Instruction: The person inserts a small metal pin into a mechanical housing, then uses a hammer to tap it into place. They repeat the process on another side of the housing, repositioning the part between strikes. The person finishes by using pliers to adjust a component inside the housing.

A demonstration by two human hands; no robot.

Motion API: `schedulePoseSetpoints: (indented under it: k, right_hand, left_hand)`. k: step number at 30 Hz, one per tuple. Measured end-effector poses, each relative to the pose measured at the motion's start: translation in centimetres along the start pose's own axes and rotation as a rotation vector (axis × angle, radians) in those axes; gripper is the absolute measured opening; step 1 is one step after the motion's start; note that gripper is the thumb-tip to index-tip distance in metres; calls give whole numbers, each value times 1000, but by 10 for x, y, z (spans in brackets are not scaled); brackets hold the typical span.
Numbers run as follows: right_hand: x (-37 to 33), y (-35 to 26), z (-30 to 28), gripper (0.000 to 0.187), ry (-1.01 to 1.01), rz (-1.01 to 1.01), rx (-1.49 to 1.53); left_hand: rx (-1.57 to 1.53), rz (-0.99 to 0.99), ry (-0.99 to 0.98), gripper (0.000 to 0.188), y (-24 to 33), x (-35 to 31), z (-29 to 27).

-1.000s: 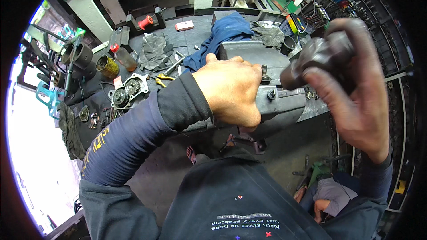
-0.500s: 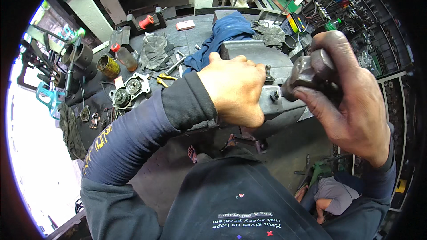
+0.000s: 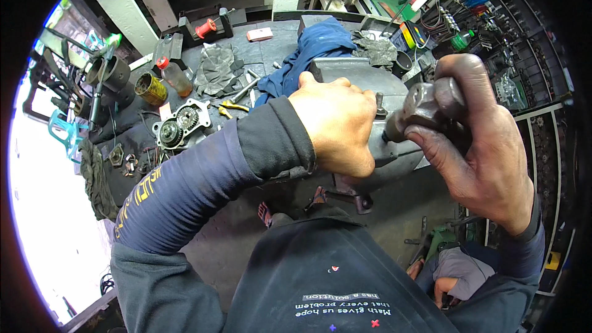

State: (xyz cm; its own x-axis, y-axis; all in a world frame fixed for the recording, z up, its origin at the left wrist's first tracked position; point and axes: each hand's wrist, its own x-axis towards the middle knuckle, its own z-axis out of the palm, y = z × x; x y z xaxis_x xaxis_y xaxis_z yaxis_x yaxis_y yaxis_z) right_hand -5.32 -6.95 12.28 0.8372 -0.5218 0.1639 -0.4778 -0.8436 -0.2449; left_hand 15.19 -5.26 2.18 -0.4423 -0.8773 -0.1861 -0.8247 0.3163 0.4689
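Note:
My right hand (image 3: 481, 148) is closed around a dark metal hammer (image 3: 425, 108), its head close to the camera and its handle hidden. One end of the head covers most of a small dark bolt-like piece (image 3: 386, 137) on the grey bench vise (image 3: 351, 73). At the near side of the vise, my left hand (image 3: 333, 123) is closed, knuckles up; what its fingers grip is hidden beneath them. Just right of that hand, a threaded bolt (image 3: 380, 103) stands upright.
Behind the vise lies a blue cloth (image 3: 317, 46). To the left are a gear housing (image 3: 182, 124), yellow-handled pliers (image 3: 233, 105), a red-capped bottle (image 3: 175, 77) and a yellow can (image 3: 150, 89). A person (image 3: 459, 271) is low down at the lower right. Tool racks (image 3: 487, 31) line the right.
The hammer head has shifted left relative to the vise, over the dark bolt-like piece that showed fully before. My left hand keeps its grip; the whole view has shifted slightly.

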Motion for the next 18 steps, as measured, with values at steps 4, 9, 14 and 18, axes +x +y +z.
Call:
schedulePoseSetpoints:
  k: [4, 9, 14, 18]
  right_hand:
    - [3, -12, 0, 62, 141, 44, 92]
    - [11, -17, -4, 64, -19, 45, 93]
    - [14, -12, -4, 59, 3, -94, -60]
    - [13, -12, -1, 59, -91, -62, -141]
  left_hand:
    - [-4, -6, -17, 62, 0, -1, -6]
    - [24, 13, -53, 55, 3, 1, -7]
    - [16, -24, -39, 45, 4, 0, -8]
    - [-17, -47, -56, 40, 4, 0, -10]
